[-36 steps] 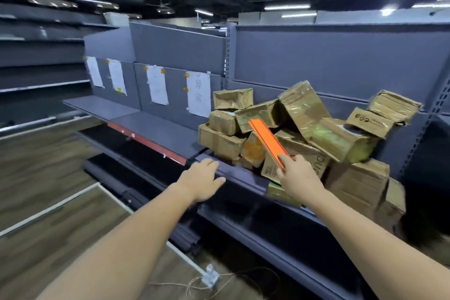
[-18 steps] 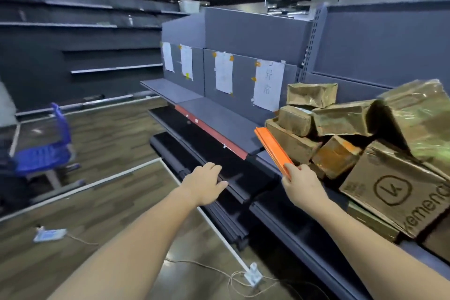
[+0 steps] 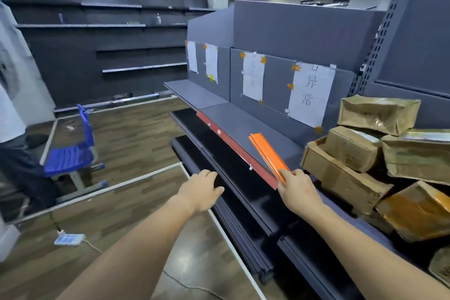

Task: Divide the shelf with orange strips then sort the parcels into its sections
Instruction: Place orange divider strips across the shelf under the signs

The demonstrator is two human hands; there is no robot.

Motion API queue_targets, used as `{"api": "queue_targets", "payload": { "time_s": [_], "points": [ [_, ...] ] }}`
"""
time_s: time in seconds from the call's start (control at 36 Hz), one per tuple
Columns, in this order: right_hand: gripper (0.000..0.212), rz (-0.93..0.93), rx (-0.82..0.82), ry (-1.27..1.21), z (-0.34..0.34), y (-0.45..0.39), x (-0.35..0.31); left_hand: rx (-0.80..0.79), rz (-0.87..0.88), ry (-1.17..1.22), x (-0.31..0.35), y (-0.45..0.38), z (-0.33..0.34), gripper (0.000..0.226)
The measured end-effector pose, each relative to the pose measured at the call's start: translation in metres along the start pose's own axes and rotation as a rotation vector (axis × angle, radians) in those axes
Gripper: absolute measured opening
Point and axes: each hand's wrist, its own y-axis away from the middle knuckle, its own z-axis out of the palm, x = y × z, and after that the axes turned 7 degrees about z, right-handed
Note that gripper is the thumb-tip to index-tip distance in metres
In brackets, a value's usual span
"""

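the nearest paper sheet (image 3: 309, 97) taped to the shelf back reads 异常.

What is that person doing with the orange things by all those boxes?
A person is getting a grey shelf ready for sorting. Their right hand grips a bunch of orange strips above the shelf's front edge. The left hand hangs open and holds nothing. No strip lies on the shelf yet. The brown parcels sit piled at the right, unsorted. Paper signs are taped to the back panel.

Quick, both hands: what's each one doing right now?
Left hand: open, holding nothing.
Right hand: gripping the orange strips by their near end.
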Motion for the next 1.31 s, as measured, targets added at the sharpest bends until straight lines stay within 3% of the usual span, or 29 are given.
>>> {"api": "queue_targets", "payload": {
  "time_s": [0.42,0.89,1.31],
  "points": [
    [0.032,-0.008,-0.038,-0.048,0.058,-0.142,-0.082,0.008,-0.034,0.064,-0.108,-0.133,-0.019,0.063],
    [0.032,0.149,0.017,-0.081,0.13,-0.293,-0.222,-0.036,0.131,0.119,-0.272,-0.31,-0.077,0.064],
    [0.036,0.215,0.046,-0.099,0.188,-0.38,-0.26,-0.13,0.201,0.206,-0.319,-0.425,-0.056,0.065]
  ]
}}
